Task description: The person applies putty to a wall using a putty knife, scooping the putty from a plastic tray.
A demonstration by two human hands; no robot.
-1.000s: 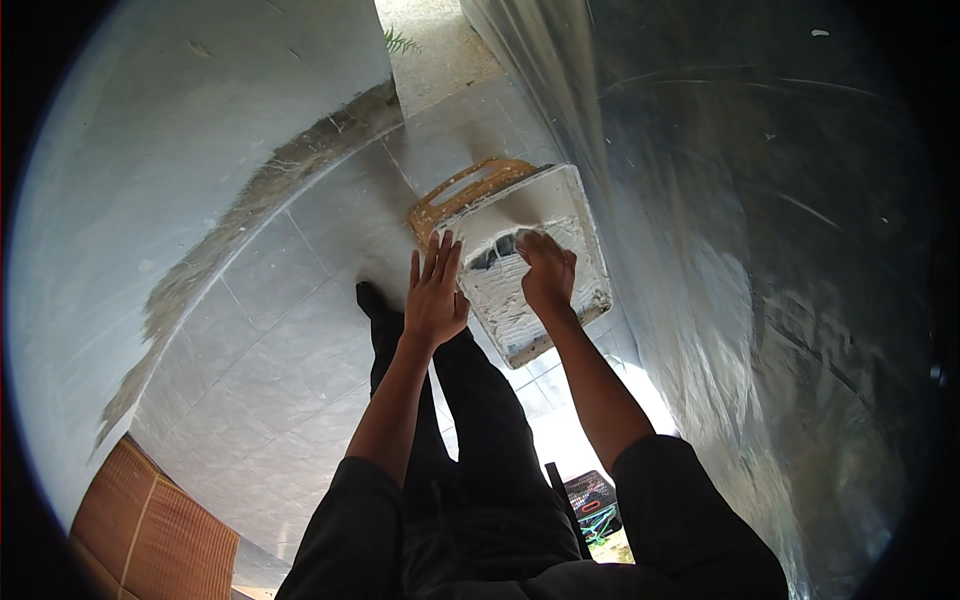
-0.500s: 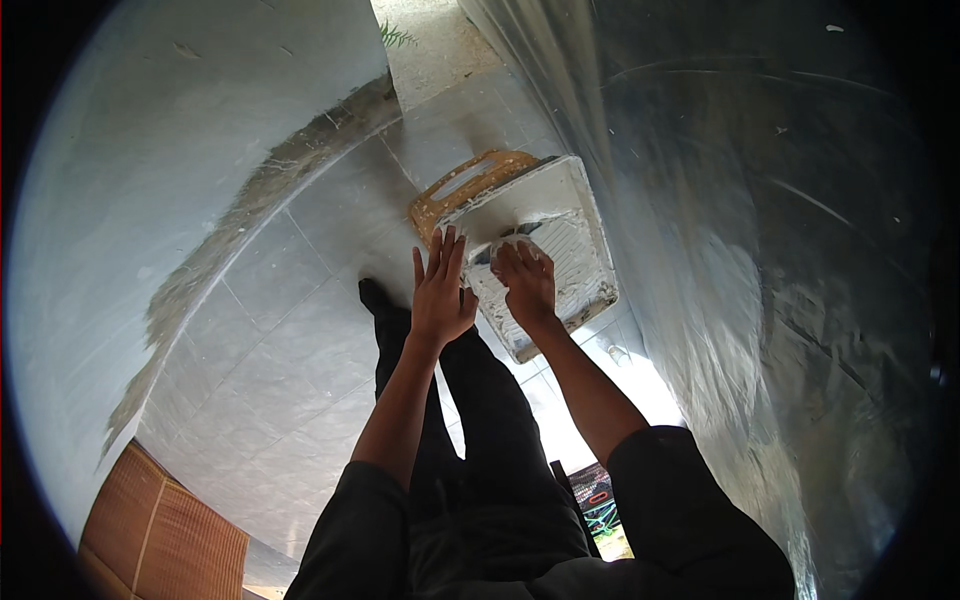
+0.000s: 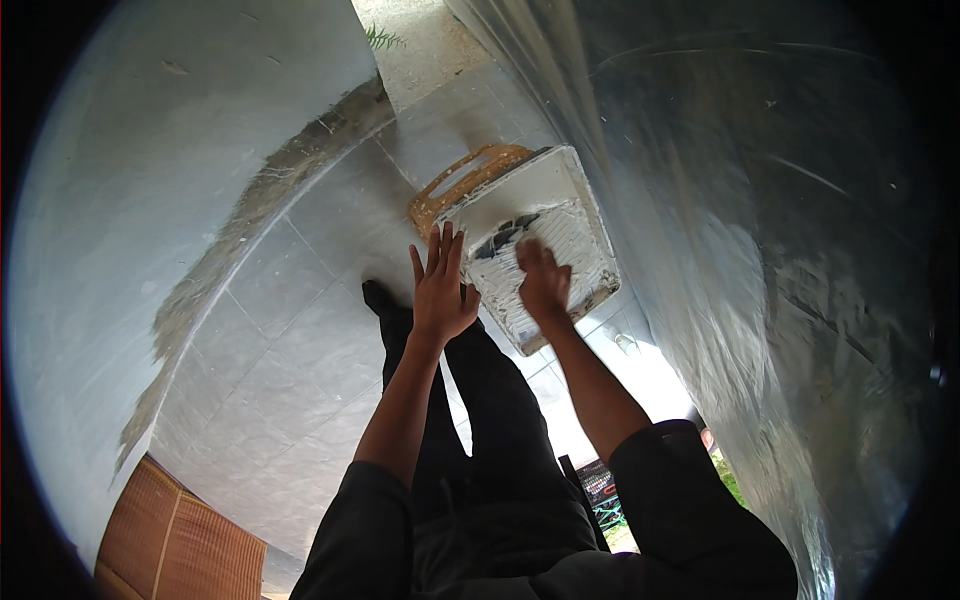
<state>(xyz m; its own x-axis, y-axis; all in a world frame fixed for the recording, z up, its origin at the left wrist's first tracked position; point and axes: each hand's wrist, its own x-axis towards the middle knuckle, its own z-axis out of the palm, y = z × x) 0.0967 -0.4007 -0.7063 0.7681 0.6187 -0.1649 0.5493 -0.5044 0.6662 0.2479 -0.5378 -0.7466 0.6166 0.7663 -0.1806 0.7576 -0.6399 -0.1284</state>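
A white paint tray (image 3: 585,250), ribbed and smeared with whitish paint, lies tilted in front of me. A dark streak shows across its upper ribbed part. My left hand (image 3: 442,298) is open at the tray's left edge, fingers stretched forward and thumb apart; whether it touches the rim is hard to tell. Over the middle of the ribs is my right hand (image 3: 545,281), its fingers smeared by motion, so I cannot make out anything in them. A paint-spattered orange-brown plastic piece with a slot (image 3: 470,180) sits against the tray's far left side.
Grey floor tiles (image 3: 300,290) extend left to a wall (image 3: 180,150) with a rough dark band along its foot. Translucent plastic sheeting (image 3: 720,220) hangs close on the right. A brown woven panel (image 3: 185,535) stands at lower left. My dark shoe (image 3: 376,294) is left of the tray.
My right hand has moved down and right across the tray from the dark streak, uncovering more of it. The whitish lump under its fingers no longer shows clearly. My left hand stays in place.
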